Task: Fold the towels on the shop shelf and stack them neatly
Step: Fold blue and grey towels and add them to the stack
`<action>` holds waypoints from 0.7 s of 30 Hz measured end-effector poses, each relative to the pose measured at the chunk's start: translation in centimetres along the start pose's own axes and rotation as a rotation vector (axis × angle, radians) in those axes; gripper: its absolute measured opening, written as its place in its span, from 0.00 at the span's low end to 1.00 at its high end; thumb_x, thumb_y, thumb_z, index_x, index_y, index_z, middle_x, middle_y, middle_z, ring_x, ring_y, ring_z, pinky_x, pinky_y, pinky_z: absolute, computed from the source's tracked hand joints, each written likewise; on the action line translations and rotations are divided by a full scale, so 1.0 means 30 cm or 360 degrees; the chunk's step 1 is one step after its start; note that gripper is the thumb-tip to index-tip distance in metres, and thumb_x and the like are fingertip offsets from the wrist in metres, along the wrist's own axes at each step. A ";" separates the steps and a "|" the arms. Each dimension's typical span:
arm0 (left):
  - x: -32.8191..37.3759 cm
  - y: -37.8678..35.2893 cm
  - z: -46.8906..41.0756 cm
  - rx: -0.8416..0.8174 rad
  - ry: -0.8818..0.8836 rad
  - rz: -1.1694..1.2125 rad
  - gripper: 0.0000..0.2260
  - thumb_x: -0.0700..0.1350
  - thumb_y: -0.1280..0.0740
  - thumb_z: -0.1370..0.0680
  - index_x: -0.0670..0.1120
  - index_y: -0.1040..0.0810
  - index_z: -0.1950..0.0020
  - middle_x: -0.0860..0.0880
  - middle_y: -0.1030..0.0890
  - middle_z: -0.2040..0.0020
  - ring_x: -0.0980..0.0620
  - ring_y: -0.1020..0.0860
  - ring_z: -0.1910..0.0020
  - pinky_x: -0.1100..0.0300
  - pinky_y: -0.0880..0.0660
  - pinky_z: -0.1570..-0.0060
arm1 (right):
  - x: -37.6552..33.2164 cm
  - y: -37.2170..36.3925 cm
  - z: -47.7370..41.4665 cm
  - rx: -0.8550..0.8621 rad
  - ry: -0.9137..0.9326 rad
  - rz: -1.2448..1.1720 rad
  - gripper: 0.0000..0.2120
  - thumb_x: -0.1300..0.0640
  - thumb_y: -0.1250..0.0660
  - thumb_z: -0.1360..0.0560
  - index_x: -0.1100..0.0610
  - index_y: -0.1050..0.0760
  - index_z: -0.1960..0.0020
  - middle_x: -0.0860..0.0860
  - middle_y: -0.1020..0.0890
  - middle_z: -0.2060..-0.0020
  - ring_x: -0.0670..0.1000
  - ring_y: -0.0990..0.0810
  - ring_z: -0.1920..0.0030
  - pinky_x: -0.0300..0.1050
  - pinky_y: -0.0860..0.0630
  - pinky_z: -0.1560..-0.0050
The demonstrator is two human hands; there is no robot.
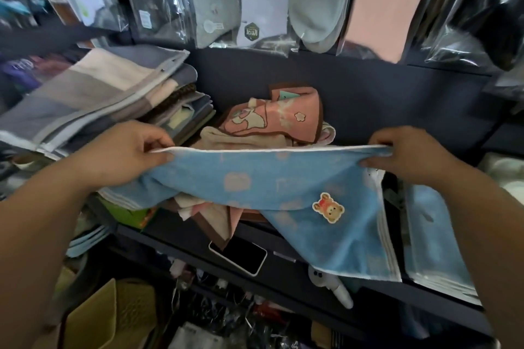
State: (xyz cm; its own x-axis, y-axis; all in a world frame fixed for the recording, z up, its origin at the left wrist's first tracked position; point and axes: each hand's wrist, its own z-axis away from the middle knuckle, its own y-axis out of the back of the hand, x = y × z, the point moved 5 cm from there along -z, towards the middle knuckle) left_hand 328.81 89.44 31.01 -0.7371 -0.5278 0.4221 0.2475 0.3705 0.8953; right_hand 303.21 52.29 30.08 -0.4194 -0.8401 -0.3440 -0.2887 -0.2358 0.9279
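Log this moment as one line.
phase: towel spread | blue towel: held stretched | left hand: pinches its top edge | right hand: pinches its top edge | pink towel: crumpled behind

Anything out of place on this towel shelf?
Yes. A phone lies at the front edge of the shelf, partly under a drooping brown-edged towel, odd among towel stock. The pink towel behind sits crumpled.

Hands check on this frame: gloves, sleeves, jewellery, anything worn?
Nothing worn that shows. The left hand and right hand are both ungloved, with no rings, watch or wristband visible. No sleeves either: both forearms are uncovered down to the frame edge.
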 end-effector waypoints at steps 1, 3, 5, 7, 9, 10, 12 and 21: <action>-0.019 0.013 0.004 0.0075 0.0047 -0.0019 0.08 0.41 0.27 0.24 0.54 0.18 0.59 0.52 0.16 0.62 0.48 0.19 0.60 0.53 0.25 0.57 | -0.004 0.017 0.008 0.0024 0.0012 -0.0151 0.09 0.54 0.20 0.33 0.52 0.20 0.62 0.48 0.18 0.67 0.52 0.19 0.63 0.46 0.26 0.61; -0.046 0.038 0.014 0.0341 0.0150 -0.0016 0.06 0.41 0.30 0.21 0.51 0.19 0.56 0.47 0.16 0.58 0.44 0.20 0.57 0.50 0.25 0.54 | -0.025 0.043 0.035 0.0038 0.0022 -0.0529 0.07 0.61 0.21 0.31 0.55 0.18 0.60 0.51 0.16 0.67 0.48 0.20 0.67 0.40 0.24 0.63; -0.055 0.061 0.028 0.0621 0.0277 0.0076 0.05 0.43 0.34 0.19 0.47 0.20 0.53 0.42 0.18 0.56 0.42 0.22 0.55 0.49 0.28 0.54 | -0.047 0.051 0.067 -0.0006 0.0004 -0.1030 0.04 0.63 0.23 0.30 0.58 0.18 0.58 0.52 0.17 0.67 0.45 0.21 0.67 0.35 0.24 0.65; -0.059 0.067 0.032 0.0707 0.0373 0.0208 0.08 0.47 0.37 0.17 0.44 0.21 0.50 0.39 0.19 0.54 0.42 0.24 0.54 0.49 0.30 0.54 | -0.062 0.051 0.102 -0.0083 -0.0044 -0.1498 0.02 0.60 0.26 0.30 0.57 0.18 0.58 0.52 0.17 0.66 0.47 0.19 0.66 0.38 0.22 0.66; -0.045 0.074 0.028 0.0619 0.0361 0.0342 0.11 0.51 0.38 0.18 0.45 0.21 0.50 0.40 0.19 0.54 0.42 0.23 0.55 0.48 0.28 0.53 | -0.076 0.062 0.134 -0.0141 -0.0068 -0.1801 0.07 0.61 0.30 0.30 0.59 0.17 0.53 0.54 0.14 0.61 0.51 0.15 0.63 0.42 0.19 0.64; -0.030 0.091 0.029 0.0562 0.0315 0.0414 0.13 0.54 0.38 0.19 0.46 0.21 0.50 0.41 0.19 0.55 0.43 0.22 0.55 0.48 0.27 0.52 | -0.088 0.075 0.151 -0.0176 -0.0080 -0.1861 0.09 0.62 0.32 0.29 0.60 0.17 0.50 0.55 0.13 0.60 0.52 0.14 0.62 0.44 0.18 0.64; 0.017 0.146 0.033 0.0422 0.0209 0.0544 0.14 0.56 0.36 0.20 0.46 0.20 0.53 0.43 0.18 0.59 0.47 0.22 0.59 0.53 0.26 0.56 | -0.112 0.109 0.182 -0.0218 -0.0075 -0.1898 0.10 0.62 0.34 0.29 0.58 0.15 0.53 0.55 0.13 0.62 0.52 0.14 0.64 0.46 0.18 0.68; 0.106 0.177 -0.134 0.0077 0.0073 0.0178 0.09 0.49 0.29 0.22 0.52 0.19 0.62 0.62 0.18 0.55 0.55 0.22 0.50 0.59 0.29 0.49 | -0.054 0.113 0.114 -0.0201 -0.0453 -0.1725 0.09 0.59 0.31 0.26 0.61 0.16 0.49 0.61 0.13 0.58 0.56 0.14 0.63 0.52 0.16 0.59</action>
State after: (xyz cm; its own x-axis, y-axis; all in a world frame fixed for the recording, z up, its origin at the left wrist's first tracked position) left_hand 330.31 86.64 37.67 -0.6767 -0.5149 0.5262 0.2954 0.4648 0.8347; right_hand 299.98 54.51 33.30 -0.1861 -0.0239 -0.9823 -0.5373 -0.8345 0.1220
